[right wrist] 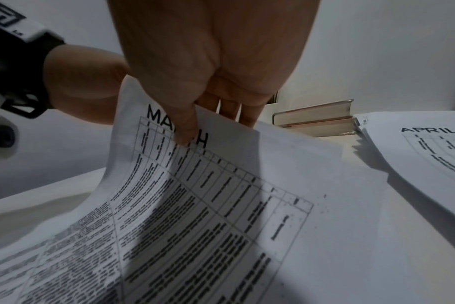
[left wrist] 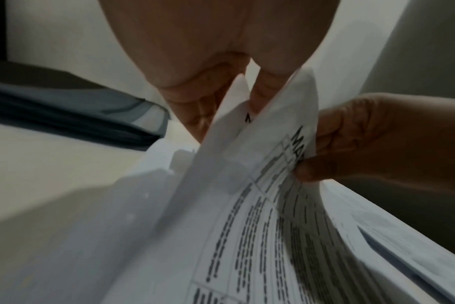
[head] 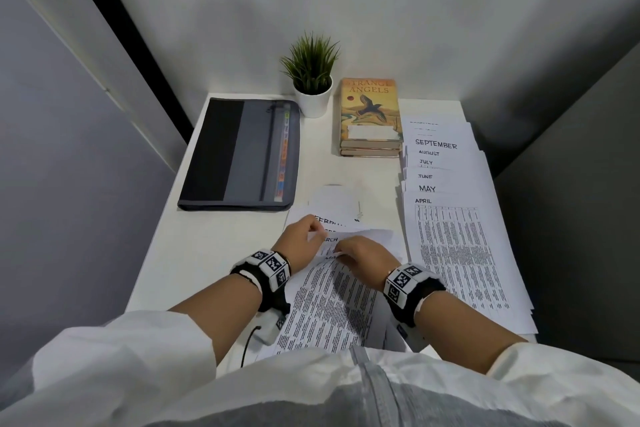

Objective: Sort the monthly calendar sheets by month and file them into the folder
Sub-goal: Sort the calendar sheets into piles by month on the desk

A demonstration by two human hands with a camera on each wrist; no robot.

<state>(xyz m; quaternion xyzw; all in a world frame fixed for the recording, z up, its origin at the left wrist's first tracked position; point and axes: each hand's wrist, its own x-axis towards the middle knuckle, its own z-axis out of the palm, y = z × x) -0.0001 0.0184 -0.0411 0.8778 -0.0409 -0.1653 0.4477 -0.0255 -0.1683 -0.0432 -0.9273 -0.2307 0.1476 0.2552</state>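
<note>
The folder (head: 239, 153) is lying zipped at the left of the surface (head: 194, 246), so it is needing opening before any filing. Just right of it, the left hand (head: 300, 239) is pinching several sheet corners while the right hand (head: 363, 255) is gripping the MARCH sheet (right wrist: 195, 205), thumb on the heading; 2 sheets could be lifting together, or February slipping out of order. Behind, a plant (head: 311, 80) and 2 books (head: 370, 118) are sitting near the sorted April-to-September pile (head: 450, 246).
</note>
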